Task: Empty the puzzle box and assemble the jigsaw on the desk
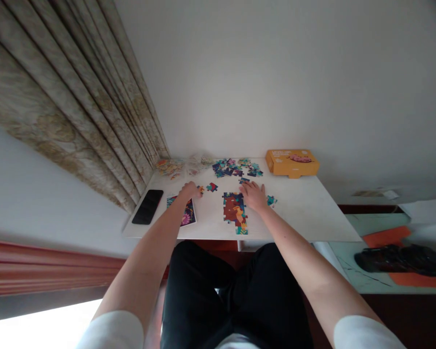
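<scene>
My left hand is closed above the picture card, its fingertips on a small orange jigsaw puzzle piece. A red and teal piece lies just right of that. My right hand rests with fingers spread beside the joined part of the puzzle, which shows a brown figure. Close to its fingertips is a dark blue piece. Teal pieces lie by the right wrist, partly covered by it. The left forearm hides part of the card.
Several loose puzzle pieces are heaped near the wall. Clear bags of pieces lie at the back left, by the curtain. A yellow box stands at the back right. A black phone lies at the left edge of the white table.
</scene>
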`<action>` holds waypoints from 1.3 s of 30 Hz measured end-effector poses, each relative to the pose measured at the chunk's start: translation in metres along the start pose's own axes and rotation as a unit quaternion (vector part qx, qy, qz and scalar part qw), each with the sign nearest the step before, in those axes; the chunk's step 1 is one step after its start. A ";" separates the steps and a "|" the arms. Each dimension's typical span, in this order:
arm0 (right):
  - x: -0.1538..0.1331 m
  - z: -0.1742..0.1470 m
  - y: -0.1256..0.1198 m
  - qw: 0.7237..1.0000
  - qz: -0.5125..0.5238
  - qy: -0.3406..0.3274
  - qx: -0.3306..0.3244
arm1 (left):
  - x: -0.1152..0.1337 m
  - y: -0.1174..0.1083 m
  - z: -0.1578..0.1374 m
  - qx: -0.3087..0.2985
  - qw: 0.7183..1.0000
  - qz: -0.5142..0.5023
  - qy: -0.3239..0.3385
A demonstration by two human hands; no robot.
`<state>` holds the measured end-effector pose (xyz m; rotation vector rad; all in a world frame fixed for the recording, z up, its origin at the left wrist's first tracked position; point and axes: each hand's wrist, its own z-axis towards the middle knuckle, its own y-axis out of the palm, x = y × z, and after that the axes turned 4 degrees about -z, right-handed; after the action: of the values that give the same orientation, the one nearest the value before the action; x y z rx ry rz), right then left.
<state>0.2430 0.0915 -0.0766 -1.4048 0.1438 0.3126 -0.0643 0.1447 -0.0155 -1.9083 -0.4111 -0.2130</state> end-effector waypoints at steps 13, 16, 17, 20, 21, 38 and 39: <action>0.055 -0.017 -0.015 0.997 0.017 0.044 0.069 | -0.001 -0.011 0.017 0.006 0.998 0.042 -0.056; 0.035 -0.037 -0.010 0.985 0.077 0.011 0.152 | -0.002 -0.011 0.015 0.013 0.998 0.016 -0.051; 0.028 -0.044 -0.007 0.979 0.103 0.009 0.177 | -0.003 -0.011 0.014 0.017 0.999 0.004 -0.048; 0.007 -0.061 -0.002 0.961 0.186 0.017 0.203 | -0.007 -0.006 0.007 0.044 0.997 -0.043 -0.036; 0.000 -0.065 -0.002 0.956 0.214 0.021 0.201 | -0.007 -0.005 0.005 0.058 0.996 -0.061 -0.031; -0.018 -0.072 -0.010 0.810 0.582 0.071 0.006 | 0.079 0.067 -0.061 -0.042 0.875 -0.332 0.350; -0.016 -0.073 -0.012 0.811 0.581 0.068 -0.004 | 0.087 0.074 -0.066 -0.049 0.874 -0.325 0.359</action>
<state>0.2376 0.0162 -0.0730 -1.1898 1.1457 1.2197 0.0469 0.0749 -0.0255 -1.5727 -0.5142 -1.3616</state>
